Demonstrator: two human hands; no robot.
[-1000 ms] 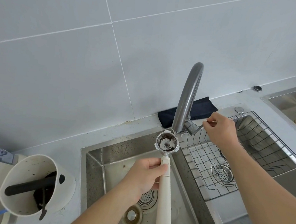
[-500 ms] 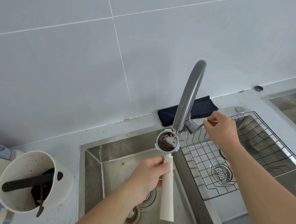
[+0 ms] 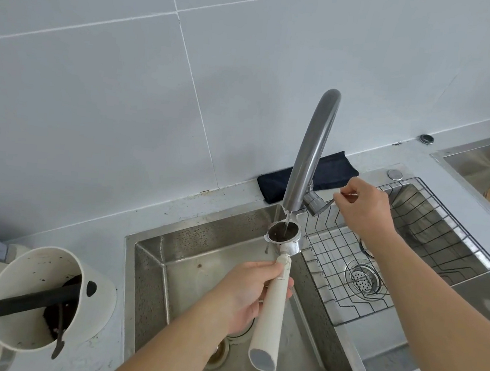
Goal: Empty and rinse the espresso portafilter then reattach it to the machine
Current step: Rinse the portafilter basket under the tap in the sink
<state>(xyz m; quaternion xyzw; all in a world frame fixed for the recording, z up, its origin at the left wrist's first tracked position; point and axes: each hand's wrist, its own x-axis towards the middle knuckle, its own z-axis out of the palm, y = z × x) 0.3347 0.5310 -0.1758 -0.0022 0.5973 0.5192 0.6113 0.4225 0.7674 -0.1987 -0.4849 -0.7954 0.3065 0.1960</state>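
Observation:
My left hand (image 3: 245, 296) grips the white handle of the portafilter (image 3: 272, 304) over the left sink basin (image 3: 189, 257). Its metal basket (image 3: 283, 234) sits right under the spout of the grey faucet (image 3: 309, 152). A thin stream of water falls into the basket, which holds brown water. My right hand (image 3: 364, 208) pinches the thin faucet lever (image 3: 330, 202) to the right of the spout.
A white knock box (image 3: 47, 298) with a black bar and dark coffee grounds stands at the lower left. A wire rack (image 3: 395, 259) lies across the right basin over a drain strainer (image 3: 363, 279). A dark folded cloth (image 3: 325, 175) lies behind the faucet. Another steel basin (image 3: 485, 166) is far right.
The water stream has thinned. The basket now holds brown water where white splashing showed before. Both hands stay on the handle and the lever.

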